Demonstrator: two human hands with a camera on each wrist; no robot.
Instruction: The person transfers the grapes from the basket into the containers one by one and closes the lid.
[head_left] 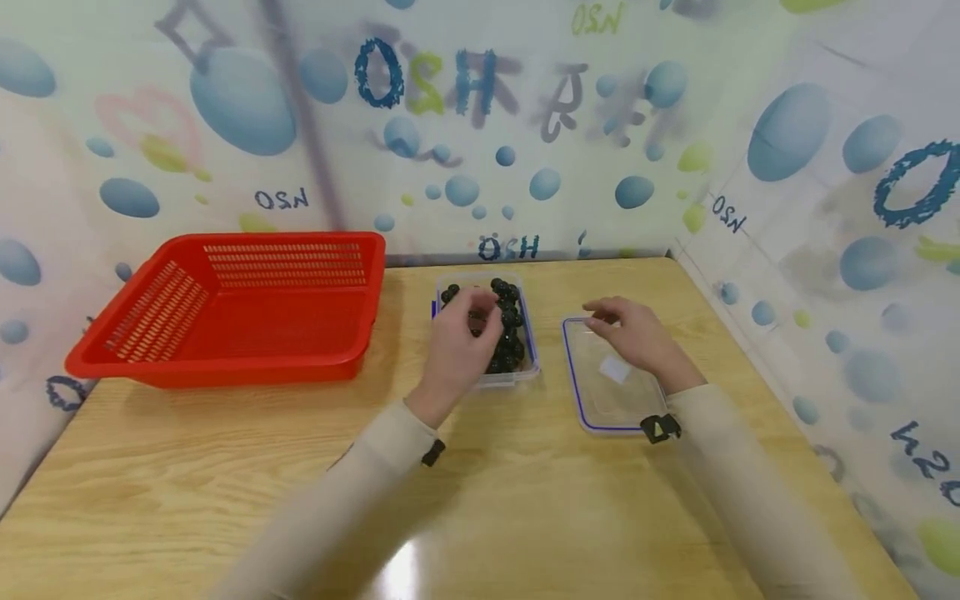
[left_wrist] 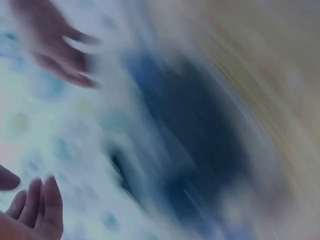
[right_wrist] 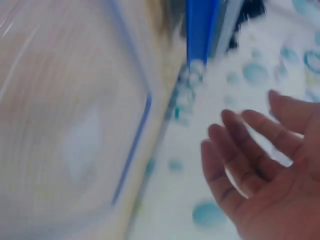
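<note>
A clear plastic container (head_left: 533, 354) with a blue-lined rim stands near the back middle of the table. Dark, shiny round pieces that look like grapes (head_left: 510, 346) fill much of it. Over its left half hovers my left hand (head_left: 461, 337), thumb and fingers apart and loosely bent, with nothing between them. To the right lies a clear lid (head_left: 588, 387) edged in blue, a small white label on it. My right hand (head_left: 637, 337) is above the lid's upper right part, fingers relaxed and holding nothing; the right wrist view shows its palm (right_wrist: 280, 200) bare.
A red plastic basket (head_left: 292, 333) with slotted sides stands on the left of the wooden table (head_left: 510, 508). Behind and to the right rise walls (head_left: 465, 150) covered with a bubble pattern. The left wrist view is heavily blurred.
</note>
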